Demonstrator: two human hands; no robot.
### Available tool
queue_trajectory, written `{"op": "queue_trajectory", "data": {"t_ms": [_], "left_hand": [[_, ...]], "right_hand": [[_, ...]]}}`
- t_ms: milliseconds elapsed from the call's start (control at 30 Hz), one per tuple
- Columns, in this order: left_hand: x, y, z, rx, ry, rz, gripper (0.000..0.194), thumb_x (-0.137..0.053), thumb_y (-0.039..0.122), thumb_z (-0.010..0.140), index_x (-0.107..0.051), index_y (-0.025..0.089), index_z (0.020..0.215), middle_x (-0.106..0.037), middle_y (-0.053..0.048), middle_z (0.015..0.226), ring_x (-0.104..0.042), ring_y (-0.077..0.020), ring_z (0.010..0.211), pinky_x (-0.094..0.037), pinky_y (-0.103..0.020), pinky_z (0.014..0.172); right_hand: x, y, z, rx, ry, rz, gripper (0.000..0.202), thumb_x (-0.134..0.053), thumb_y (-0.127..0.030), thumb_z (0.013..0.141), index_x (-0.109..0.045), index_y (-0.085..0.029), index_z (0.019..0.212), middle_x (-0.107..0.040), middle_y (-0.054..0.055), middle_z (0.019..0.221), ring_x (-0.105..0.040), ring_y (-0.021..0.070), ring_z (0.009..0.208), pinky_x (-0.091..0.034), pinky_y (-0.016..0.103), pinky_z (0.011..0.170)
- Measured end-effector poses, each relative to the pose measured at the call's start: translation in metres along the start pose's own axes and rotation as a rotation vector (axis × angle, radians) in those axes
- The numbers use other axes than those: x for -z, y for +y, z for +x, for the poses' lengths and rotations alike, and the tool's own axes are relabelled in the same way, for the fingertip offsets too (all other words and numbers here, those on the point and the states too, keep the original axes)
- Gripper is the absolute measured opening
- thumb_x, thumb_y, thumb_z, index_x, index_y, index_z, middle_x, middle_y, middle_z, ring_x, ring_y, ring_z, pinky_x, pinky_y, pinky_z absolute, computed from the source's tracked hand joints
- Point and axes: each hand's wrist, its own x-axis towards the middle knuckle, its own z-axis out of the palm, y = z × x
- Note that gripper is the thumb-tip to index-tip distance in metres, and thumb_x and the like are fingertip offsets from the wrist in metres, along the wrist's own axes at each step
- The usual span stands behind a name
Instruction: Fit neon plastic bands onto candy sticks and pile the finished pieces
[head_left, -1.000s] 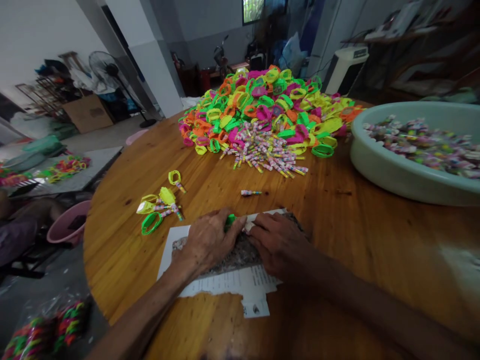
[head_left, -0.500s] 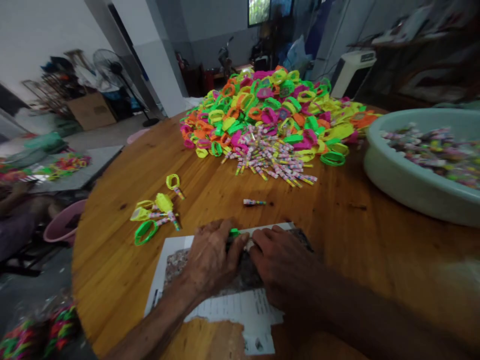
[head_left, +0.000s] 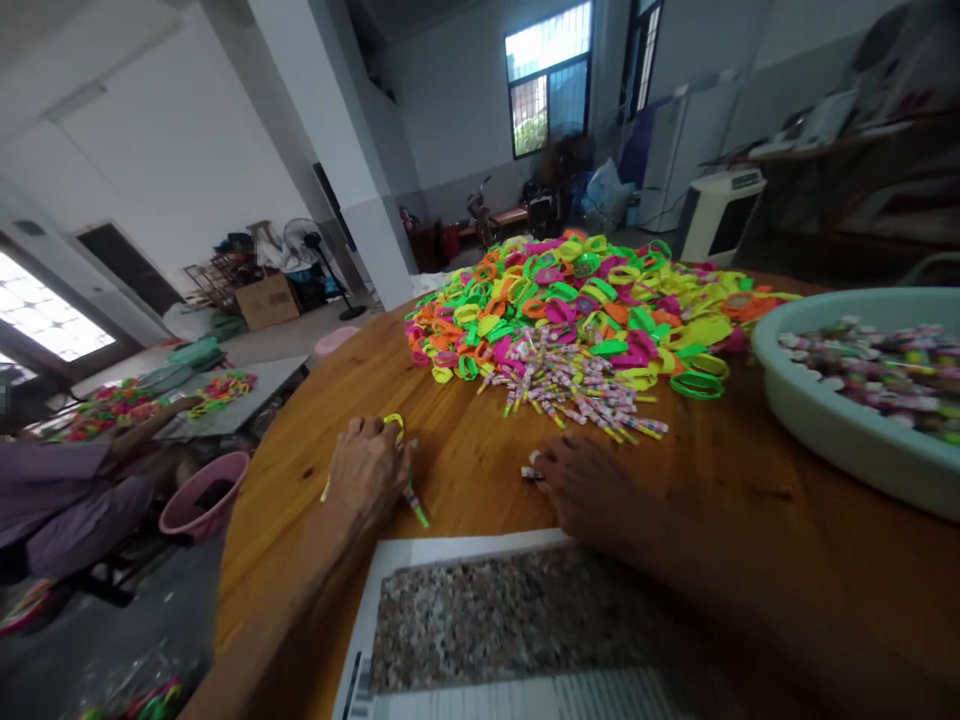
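Note:
My left hand (head_left: 369,465) lies over the small group of bracelets and candy tubes at the left of the table; a yellow loop (head_left: 394,422) and a tube (head_left: 416,506) stick out past its fingers. What it grips, if anything, is hidden. My right hand (head_left: 574,480) has its fingers curled at a small candy tube (head_left: 531,472). Nearer me, a speckled stone slab (head_left: 502,615) rests on printed paper (head_left: 390,555). Beyond the hands are a pile of candy tubes (head_left: 562,375) and a large heap of neon bracelets (head_left: 540,285).
A pale green basin (head_left: 847,430) full of wrapped candies stands at the right of the round wooden table (head_left: 300,540). At the left, a person (head_left: 67,490) sits by a low table (head_left: 262,385) with bracelets, beside a pink basin (head_left: 199,520).
Both hands have left the stone slab, the left one to the small group at the left, the right one forward to the loose tube. The view has tilted up.

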Motion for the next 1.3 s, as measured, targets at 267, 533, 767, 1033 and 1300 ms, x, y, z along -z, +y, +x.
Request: {"op": "queue_trajectory", "data": {"t_ms": [267,533,767,1033,1300], "left_hand": [[-0.043,0.03,0.133,-0.122,-0.006,-0.198,0.043,-0.04,0.023,0.098,-0.051,0.013,0.139,-0.067,-0.011,0.11,-0.062,-0.0202,0.101,-0.045,-0.027,0.084],[-0.071,0.056,0.192,-0.054,-0.062,-0.121,0.029,-0.054,0.028,0.092,-0.065,0.015,0.116,-0.061,-0.013,0.113,-0.063,-0.024,0.097,-0.051,-0.04,0.083],[-0.06,0.039,0.169,-0.027,-0.064,-0.161,0.027,-0.054,0.025,0.087,-0.07,0.014,0.105,-0.062,-0.016,0.113,-0.061,-0.0255,0.098,-0.046,-0.032,0.077],[-0.027,0.035,0.071,-0.098,-0.221,-0.482,0.028,-0.051,0.035,0.086,-0.068,0.012,0.086,-0.061,-0.001,0.07,-0.051,-0.0114,0.063,-0.038,-0.021,0.058],[0.004,0.061,-0.018,-0.266,-0.462,-0.747,0.021,-0.054,0.024,0.083,-0.071,0.015,0.089,-0.06,0.001,0.068,-0.047,-0.0097,0.059,-0.033,-0.022,0.053]], "right_hand": [[-0.027,0.008,-0.003,0.008,-0.027,-0.053,0.033,-0.05,-0.009,0.08,-0.066,-0.015,0.109,-0.062,0.013,0.113,-0.054,0.0261,0.103,-0.046,0.042,0.087],[-0.015,0.001,0.003,0.015,-0.046,-0.008,0.02,-0.057,-0.012,0.077,-0.067,-0.017,0.093,-0.064,0.011,0.101,-0.054,0.0256,0.097,-0.045,0.042,0.086],[-0.017,0.006,-0.005,0.102,0.04,0.023,0.021,-0.055,-0.011,0.082,-0.066,-0.016,0.1,-0.064,0.012,0.106,-0.052,0.0267,0.106,-0.044,0.044,0.095],[-0.007,0.011,0.0,0.055,-0.073,0.083,0.023,-0.051,-0.011,0.089,-0.063,-0.014,0.108,-0.063,0.01,0.106,-0.056,0.0218,0.103,-0.043,0.035,0.09],[0.046,-0.036,-0.034,-0.023,-0.067,0.212,0.015,-0.046,-0.009,0.093,-0.059,-0.016,0.094,-0.059,0.007,0.095,-0.053,0.017,0.084,-0.037,0.03,0.075]]}}
